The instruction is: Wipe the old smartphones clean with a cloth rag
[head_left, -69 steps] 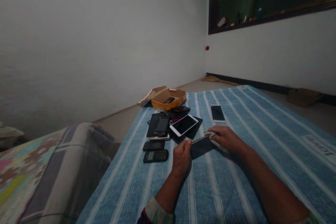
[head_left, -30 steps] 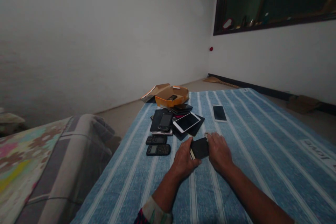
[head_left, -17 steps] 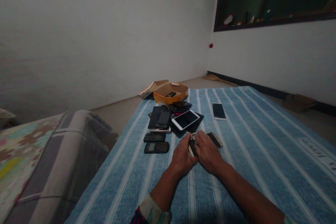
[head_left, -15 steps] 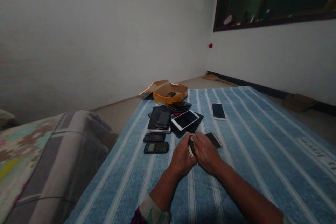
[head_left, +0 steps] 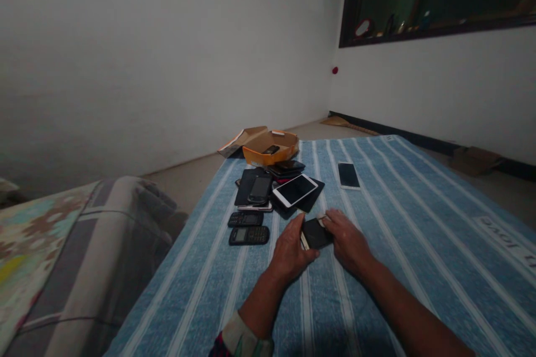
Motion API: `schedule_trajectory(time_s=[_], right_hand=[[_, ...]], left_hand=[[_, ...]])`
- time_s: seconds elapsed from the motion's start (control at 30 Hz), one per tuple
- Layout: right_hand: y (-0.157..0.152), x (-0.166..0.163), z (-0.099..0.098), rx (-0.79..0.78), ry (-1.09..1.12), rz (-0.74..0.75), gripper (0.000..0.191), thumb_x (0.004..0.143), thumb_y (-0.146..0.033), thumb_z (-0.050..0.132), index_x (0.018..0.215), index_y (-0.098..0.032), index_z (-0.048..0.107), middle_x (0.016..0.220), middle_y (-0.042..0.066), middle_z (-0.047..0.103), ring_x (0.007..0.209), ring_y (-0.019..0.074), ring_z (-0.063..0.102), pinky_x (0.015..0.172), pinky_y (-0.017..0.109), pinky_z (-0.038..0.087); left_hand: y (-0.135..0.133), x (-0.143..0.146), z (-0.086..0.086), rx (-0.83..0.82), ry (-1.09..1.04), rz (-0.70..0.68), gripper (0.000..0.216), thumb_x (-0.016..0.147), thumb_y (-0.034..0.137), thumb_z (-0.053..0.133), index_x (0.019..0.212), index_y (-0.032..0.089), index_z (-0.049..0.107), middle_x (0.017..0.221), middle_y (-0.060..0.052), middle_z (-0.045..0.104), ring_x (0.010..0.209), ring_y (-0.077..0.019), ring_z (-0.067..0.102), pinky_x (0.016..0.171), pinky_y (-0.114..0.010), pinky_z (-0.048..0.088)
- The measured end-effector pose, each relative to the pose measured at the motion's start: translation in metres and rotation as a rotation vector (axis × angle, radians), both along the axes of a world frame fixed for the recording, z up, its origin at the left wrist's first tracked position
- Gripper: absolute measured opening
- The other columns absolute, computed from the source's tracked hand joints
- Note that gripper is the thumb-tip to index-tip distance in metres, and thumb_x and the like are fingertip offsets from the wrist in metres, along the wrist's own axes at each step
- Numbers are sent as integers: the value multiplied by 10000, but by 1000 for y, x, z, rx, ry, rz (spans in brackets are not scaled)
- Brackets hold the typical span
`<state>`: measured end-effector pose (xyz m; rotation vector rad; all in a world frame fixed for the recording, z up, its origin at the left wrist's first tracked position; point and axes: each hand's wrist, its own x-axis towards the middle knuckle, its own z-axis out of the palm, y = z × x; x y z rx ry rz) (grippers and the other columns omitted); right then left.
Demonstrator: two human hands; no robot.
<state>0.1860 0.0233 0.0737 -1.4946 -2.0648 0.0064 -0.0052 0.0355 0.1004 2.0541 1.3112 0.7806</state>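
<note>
My left hand [head_left: 290,248] is closed around the left end of a dark smartphone [head_left: 317,233], whose pale gold edge shows by the thumb. My right hand [head_left: 349,240] has its fingers wrapped over the phone's right end, hiding that part. Whether a second phone lies under or against it, I cannot tell. Just beyond my hands, a white smartphone [head_left: 295,191] with a dark screen rests on a pile of black phones. Two black keypad phones, one farther [head_left: 245,219] and one nearer [head_left: 249,235], lie to the left of my left hand.
An orange cardboard box [head_left: 272,155] with a small phone inside stands at the far end of the blue striped cloth [head_left: 402,245]. Another white smartphone [head_left: 349,175] lies by itself at the right. A covered piece of furniture [head_left: 104,251] stands at the left.
My right hand has slid to the right, uncovering the dark face of the phone between my hands. The phone end that stuck out beyond my right hand is now hidden.
</note>
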Motion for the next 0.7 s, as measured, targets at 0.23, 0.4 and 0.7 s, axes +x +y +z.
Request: schedule_trajectory(time_s=[0.23, 0.4, 0.7], right_hand=[[8, 1, -4, 5, -105, -179, 541, 784, 55, 412, 1234, -117, 660, 1334, 187, 605, 1342, 302, 481, 1103, 482, 407], [9, -18, -5, 43, -94, -104, 502, 818, 17, 436, 1233, -161, 654, 1328, 153, 616, 1316, 288, 509, 1107, 507, 397], [5, -42, 4, 48, -8, 174, 435, 915, -82, 439, 1300, -189, 611, 1359, 116, 599, 1330, 237, 493, 1100, 439, 425]], left_hand=[[-1, 2, 1, 22, -48, 6, 861, 591, 158, 785, 1386, 182, 457, 1361, -135, 574, 1247, -330, 555, 1082, -519, 425], [0, 1, -2, 29, -42, 1, 868, 605, 175, 775, 1403, 180, 433, 1417, -154, 541, 1299, -343, 520, 1099, -532, 410], [4, 0, -7, 120, -61, -40, 787, 664, 177, 706, 1396, 190, 418, 1398, -154, 555, 1310, -333, 517, 1101, -520, 410]])
